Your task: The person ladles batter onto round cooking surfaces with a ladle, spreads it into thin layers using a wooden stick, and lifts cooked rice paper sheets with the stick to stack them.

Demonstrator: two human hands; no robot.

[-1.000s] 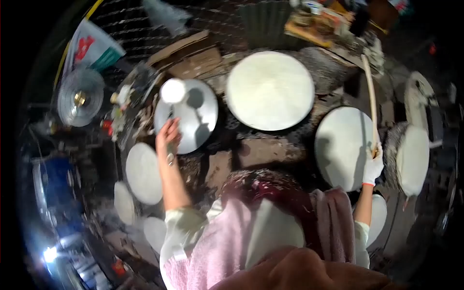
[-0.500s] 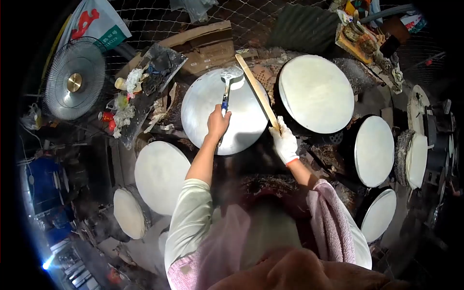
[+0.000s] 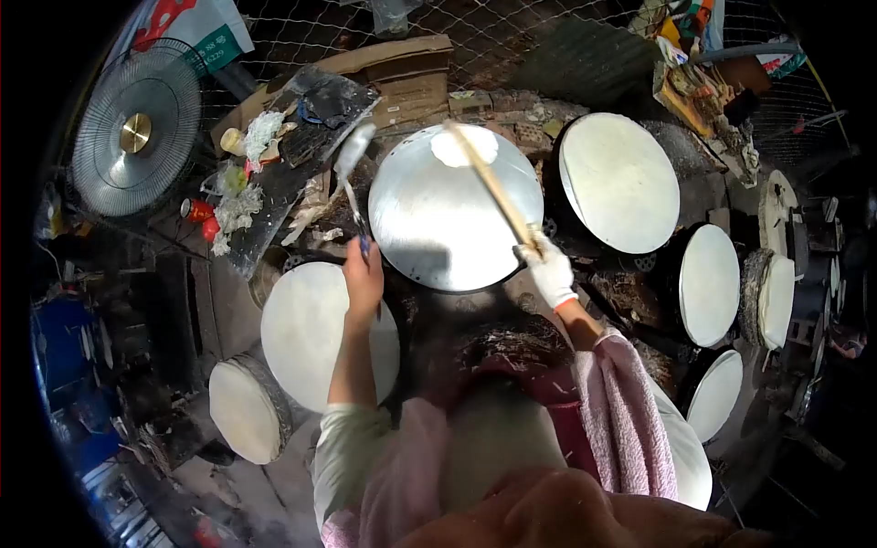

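Note:
My left hand (image 3: 364, 279) is closed round the handle of a ladle (image 3: 353, 155), whose whitish bowl is lifted beyond the left edge of a round metal griddle (image 3: 448, 228). A patch of white batter (image 3: 448, 149) lies on the griddle's far part. My right hand (image 3: 551, 274), in a white glove, grips a long flat wooden stick (image 3: 494, 190) near the griddle's right edge. The stick slants over the griddle, its blurred far end at the batter; whether it touches cannot be made out.
Several other rounds with pale tops stand about, including one at the right (image 3: 621, 183) and one by my left forearm (image 3: 306, 338). A fan (image 3: 135, 132) stands at the far left. Torn cardboard (image 3: 411, 96) and wire mesh (image 3: 475, 41) are behind the griddle.
The ladle has moved left off the griddle with my left hand, leaving a white batter patch behind. My right hand has shifted slightly right and down; the stick's tip is now over the batter.

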